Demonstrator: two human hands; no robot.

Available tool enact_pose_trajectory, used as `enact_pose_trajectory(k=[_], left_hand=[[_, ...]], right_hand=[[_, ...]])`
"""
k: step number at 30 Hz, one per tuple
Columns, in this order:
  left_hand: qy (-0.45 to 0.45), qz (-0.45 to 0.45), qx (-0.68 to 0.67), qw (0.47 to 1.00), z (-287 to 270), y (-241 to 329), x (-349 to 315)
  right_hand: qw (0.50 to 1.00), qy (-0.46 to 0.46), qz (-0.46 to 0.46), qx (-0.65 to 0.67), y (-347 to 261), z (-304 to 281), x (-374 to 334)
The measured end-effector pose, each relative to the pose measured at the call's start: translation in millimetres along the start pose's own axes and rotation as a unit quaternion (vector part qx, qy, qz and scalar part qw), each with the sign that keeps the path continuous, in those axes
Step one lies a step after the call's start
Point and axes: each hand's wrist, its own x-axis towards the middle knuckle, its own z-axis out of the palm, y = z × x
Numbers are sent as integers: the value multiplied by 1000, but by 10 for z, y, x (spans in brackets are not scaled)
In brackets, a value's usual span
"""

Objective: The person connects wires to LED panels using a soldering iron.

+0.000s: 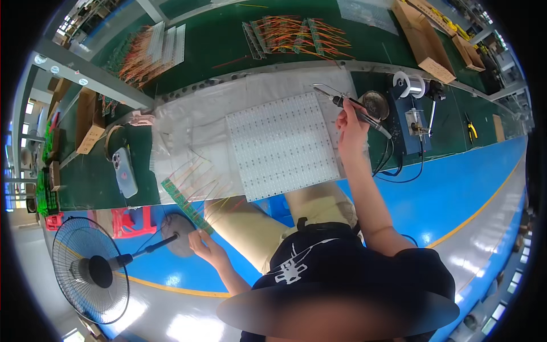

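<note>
My right hand grips the dark handle of a soldering iron above the right edge of the white panel. Its thin metal tip points up and left, over the sheet-covered bench. The panel, dotted with rows of small spots, lies on a translucent plastic sheet. Low on the left, my left hand is closed on the near end of a long green circuit board. Thin red, yellow and pale wires stick out from that board toward the panel. The board slants past the bench's front edge.
Right of the panel stand a round dish, a solder spool on a blue-based stand, and pliers. A phone lies left. Wired boards and a cardboard box are at the back. A fan stands lower left.
</note>
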Motion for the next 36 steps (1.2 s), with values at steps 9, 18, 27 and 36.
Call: enact_pose_trajectory(k=[9,18,27,36], left_hand=[[12,-22,18,1000,48,43,-16],[0,-16,-15,1000,70,167,60],[-29,135,21,990,357,447,476],[-137,191,140,962,702,306,976]], right_hand=[[985,-66,-133,-93,-158,218,144],[979,-187,-86,15,139,829,800],[975,-188,-111,-35,640,793,681],[976,-145,-159,-40,725,777,614]])
